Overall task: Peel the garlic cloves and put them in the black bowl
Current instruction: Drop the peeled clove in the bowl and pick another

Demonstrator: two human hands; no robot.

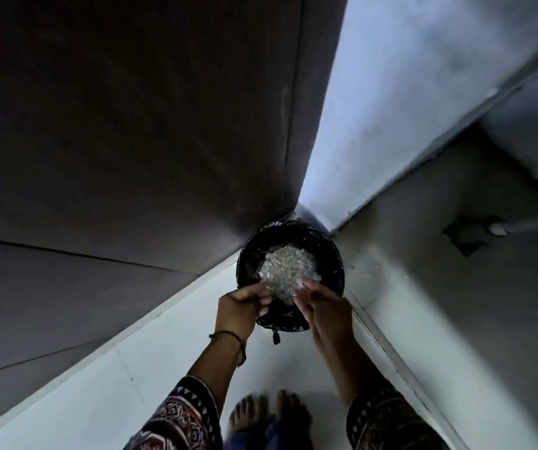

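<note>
Two hands meet over a black container (250, 251), a round vessel lined with glossy black plastic that stands in the corner where the pale floor (163, 352) meets a dark panel (131, 125) and a light wall (391, 92). The left hand (243, 308) hovers at the container's near-left rim with its fingers curled inward. Whether they pinch anything cannot be told, since the tips are blurred. The right hand (324, 308) is just beside it, at the near-right rim, with loosely extended fingers and nothing gripped. Its tips reach the near edge of a heap (288, 264) of pale, flaky pieces. That heap lies inside the container, just beyond both sets of fingertips and between them. Whether the pieces are cloves or skins is unclear. A few pale flecks (363, 269) lie on the floor beyond the right hand. A dark thread (227, 334) circles the left wrist, patterned sleeves (180, 417) cover both forearms, and bare feet (271, 417) stand below the hands.
</note>
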